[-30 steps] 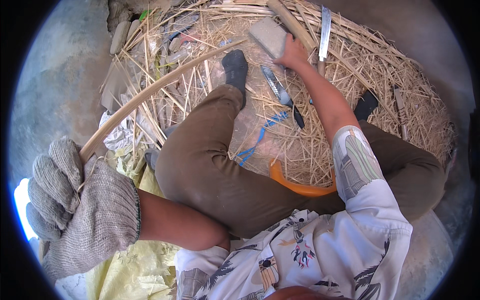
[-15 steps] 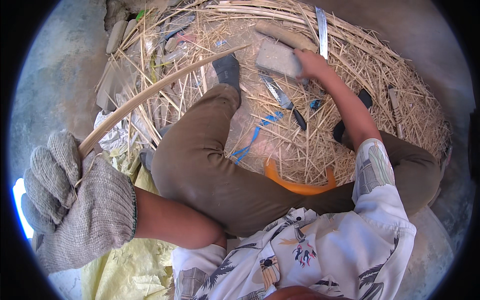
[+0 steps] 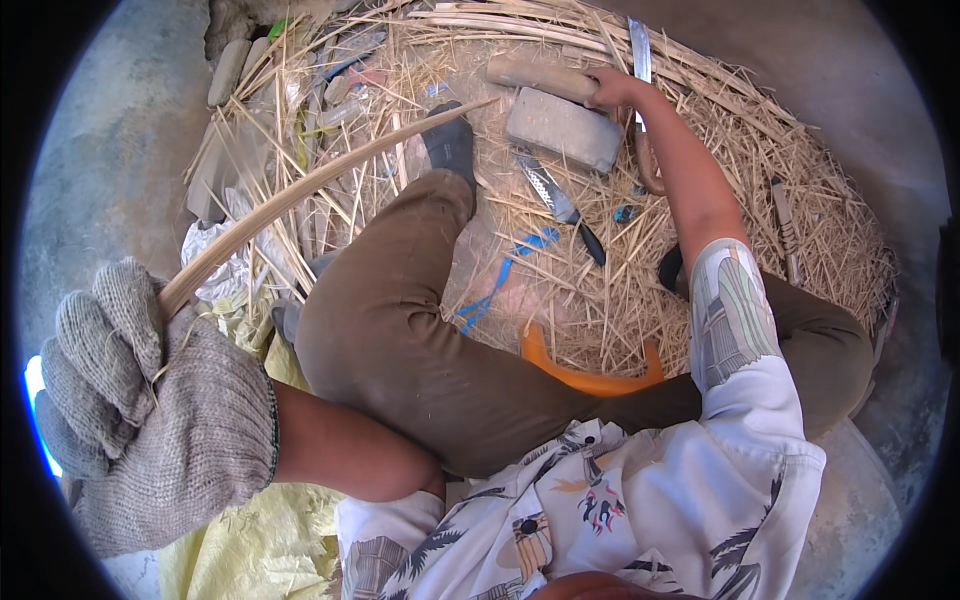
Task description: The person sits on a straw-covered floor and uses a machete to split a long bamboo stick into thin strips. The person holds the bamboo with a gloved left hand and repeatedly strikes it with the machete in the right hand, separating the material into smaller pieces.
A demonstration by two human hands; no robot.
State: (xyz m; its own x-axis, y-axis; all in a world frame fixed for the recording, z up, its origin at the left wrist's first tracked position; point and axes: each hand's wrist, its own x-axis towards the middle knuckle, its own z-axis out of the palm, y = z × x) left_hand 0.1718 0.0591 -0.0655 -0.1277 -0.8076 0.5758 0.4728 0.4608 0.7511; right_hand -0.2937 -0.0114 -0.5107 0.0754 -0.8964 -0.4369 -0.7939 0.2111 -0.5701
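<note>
The strip is being clamped by fingers of the left hand; the log, near the brick, is being gripped by those of the right hand.

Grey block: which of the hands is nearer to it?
Right. The right hand grips the right end of the wooden rod, just beyond the grey block; the gloved left hand is far to its lower left, gripping a wooden strip.

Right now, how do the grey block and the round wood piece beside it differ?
The grey block is flat-sided; the round wood piece is cylindrical and brown. The right hand grips the wood's end, while no hand touches the block. Both are longer than wide, slanting similarly.
</note>
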